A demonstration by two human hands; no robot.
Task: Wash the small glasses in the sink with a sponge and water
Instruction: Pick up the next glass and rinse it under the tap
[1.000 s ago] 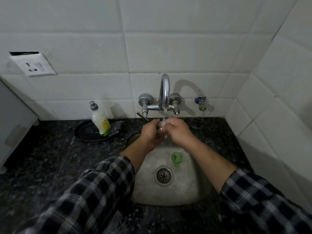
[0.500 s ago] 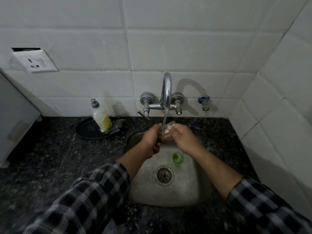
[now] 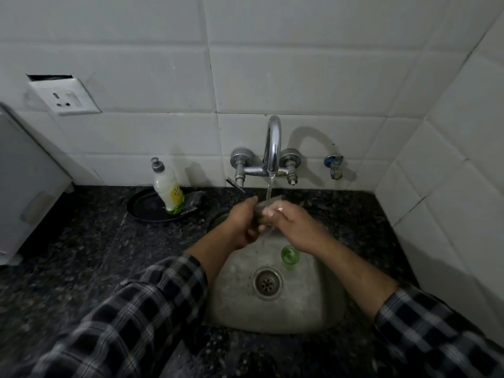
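Both hands meet under the running tap (image 3: 272,143), above the back of the steel sink (image 3: 321,304). My right hand (image 3: 297,225) grips a clear small glass (image 3: 274,201), and the water stream hits it. My left hand (image 3: 241,223) is closed on a dark wad that looks like a sponge (image 3: 257,217), pressed against the glass. Much of the glass is hidden by my fingers. A second small glass, green (image 3: 290,257), stands upright in the sink just below my right wrist, beside the drain (image 3: 267,282).
A dish soap bottle (image 3: 169,186) stands on a black plate (image 3: 144,210) on the dark granite counter (image 3: 81,255) left of the sink. A grey appliance (image 3: 24,181) fills the far left. Tiled walls close in behind and on the right, with a wall socket (image 3: 65,96).
Both hands have dropped slightly below the spout and stay together on the glass. The water keeps running. The green glass has not moved.
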